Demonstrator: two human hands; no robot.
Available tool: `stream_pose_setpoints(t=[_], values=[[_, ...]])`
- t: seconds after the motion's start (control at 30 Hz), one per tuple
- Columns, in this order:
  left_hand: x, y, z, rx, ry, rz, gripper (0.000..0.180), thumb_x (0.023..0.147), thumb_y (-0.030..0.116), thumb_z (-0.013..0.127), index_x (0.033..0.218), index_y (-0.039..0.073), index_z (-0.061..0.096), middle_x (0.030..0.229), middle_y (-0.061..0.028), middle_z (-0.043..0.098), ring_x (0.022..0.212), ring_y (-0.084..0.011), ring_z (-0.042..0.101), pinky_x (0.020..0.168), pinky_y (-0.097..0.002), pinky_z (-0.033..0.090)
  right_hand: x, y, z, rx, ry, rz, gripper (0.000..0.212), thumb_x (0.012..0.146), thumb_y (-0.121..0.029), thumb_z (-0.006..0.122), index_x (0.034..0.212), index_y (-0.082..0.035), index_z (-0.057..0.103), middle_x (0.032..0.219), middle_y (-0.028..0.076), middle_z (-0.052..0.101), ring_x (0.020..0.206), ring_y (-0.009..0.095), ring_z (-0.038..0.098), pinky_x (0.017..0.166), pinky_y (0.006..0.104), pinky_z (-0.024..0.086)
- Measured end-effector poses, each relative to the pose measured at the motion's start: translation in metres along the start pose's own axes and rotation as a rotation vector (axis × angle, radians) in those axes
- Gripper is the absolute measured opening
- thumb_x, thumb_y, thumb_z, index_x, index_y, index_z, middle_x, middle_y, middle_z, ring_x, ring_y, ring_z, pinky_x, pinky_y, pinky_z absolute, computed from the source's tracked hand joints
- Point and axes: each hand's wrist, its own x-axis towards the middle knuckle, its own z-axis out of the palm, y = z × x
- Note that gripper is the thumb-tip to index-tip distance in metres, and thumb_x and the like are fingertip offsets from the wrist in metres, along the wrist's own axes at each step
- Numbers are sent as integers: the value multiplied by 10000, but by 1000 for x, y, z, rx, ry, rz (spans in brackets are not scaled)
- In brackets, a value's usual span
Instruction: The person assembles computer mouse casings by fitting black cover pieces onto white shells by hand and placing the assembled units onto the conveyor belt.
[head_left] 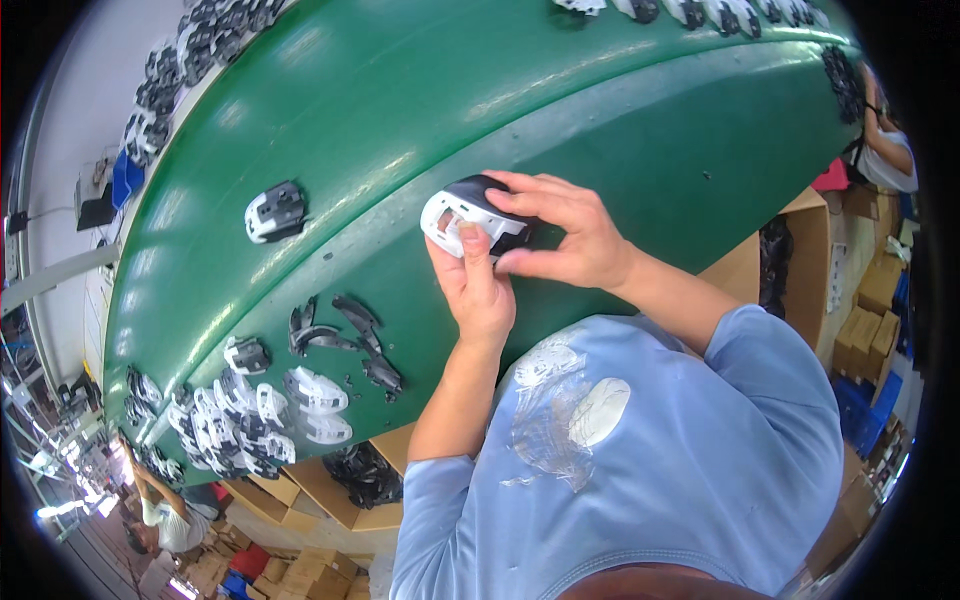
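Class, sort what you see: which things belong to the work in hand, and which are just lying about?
Belonging, it seems: black-and-white shell, held by left hand and right hand; shell pile; curved black parts.

Apparently just lying about: cardboard boxes; blue container.

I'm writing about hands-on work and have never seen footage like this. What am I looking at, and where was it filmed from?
There is no machine here: these are a person's own bare hands. The single picture comes from a wide fisheye camera on their head, looking down, so edges bend and their blue shirt shows below.

The left hand and right hand together hold a black-and-white shell: left on the white part, right on the dark part.

On the green table lie a similar single part, some black curved pieces and a cluster of black-and-white parts. Another person appears at the right edge.
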Motion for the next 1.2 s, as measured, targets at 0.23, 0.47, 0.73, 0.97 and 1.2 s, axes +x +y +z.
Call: stream_pose_setpoints(t=[0.23,0.47,0.73,0.97,1.2], values=[[-13,-13,2,8,-190,-79,591,1063,355,435,1535,36,278,1498,-175,427,1357,-320,463,1133,-483,400,-15,24,-12,9,61,-131,677,739,-414,863,1256,-75,587,1359,180,584,1131,381,598,949,460,493],[-17,-22,17,156,-254,37,601,1078,353,422,1530,-7,258,1504,-237,383,1361,-349,455,1130,-446,409,-33,19,-31,107,165,-110,552,790,-317,839,1171,4,602,1240,219,656,994,386,695,824,419,569],[-22,-26,8,400,-330,1,811,981,469,581,1538,-10,238,1549,-239,298,1398,-384,377,1140,-489,350,-61,43,-37,-47,128,-68,766,707,-390,858,1302,-22,546,1430,227,513,1230,404,569,1010,476,484],[25,-13,25,1441,-821,559,759,755,351,853,1336,-8,521,1276,-190,602,1103,-395,530,992,-478,396,-36,53,-85,-395,-341,-133,611,623,-414,836,1067,-38,648,1104,150,630,1026,360,585,894,465,489],[30,-18,20,1499,-689,488,723,665,326,880,1286,73,611,1157,-103,642,1030,-306,547,896,-426,411,-41,57,-106,-413,-272,-132,632,739,-375,828,1211,-8,622,1105,128,652,999,332,574,911,436,475]])
